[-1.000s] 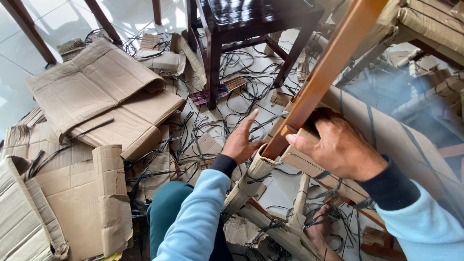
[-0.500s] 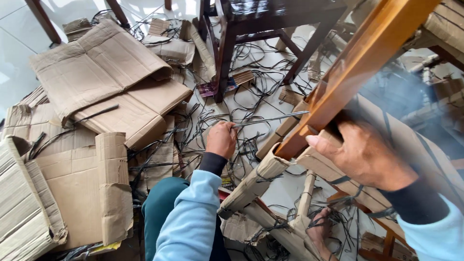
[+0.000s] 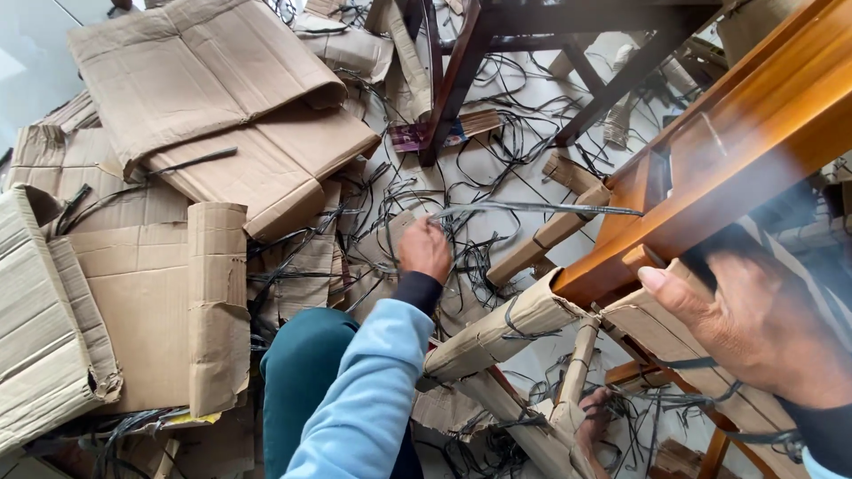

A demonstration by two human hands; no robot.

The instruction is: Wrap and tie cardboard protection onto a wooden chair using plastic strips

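My left hand (image 3: 424,248) is closed on one end of a long black plastic strap (image 3: 541,209) that stretches rightward above the littered floor. My right hand (image 3: 754,324) grips a cardboard-wrapped part of an orange-brown wooden chair frame (image 3: 710,191) lying tilted across the right side. One chair leg wrapped in cardboard (image 3: 497,333) and tied with black straps points toward my teal-trousered knee (image 3: 306,355). My bare foot (image 3: 593,427) rests among the wrapped rungs below.
Flattened cardboard sheets (image 3: 204,98) and folded pieces (image 3: 217,302) cover the floor at left. Cut black straps (image 3: 408,195) lie tangled over the white tiles. A dark wooden chair (image 3: 497,35) stands at the top centre.
My left hand left the wrapped leg, reached to the floor and took hold of a long black strap. The view tilted down and the wooden frame now looms closer.
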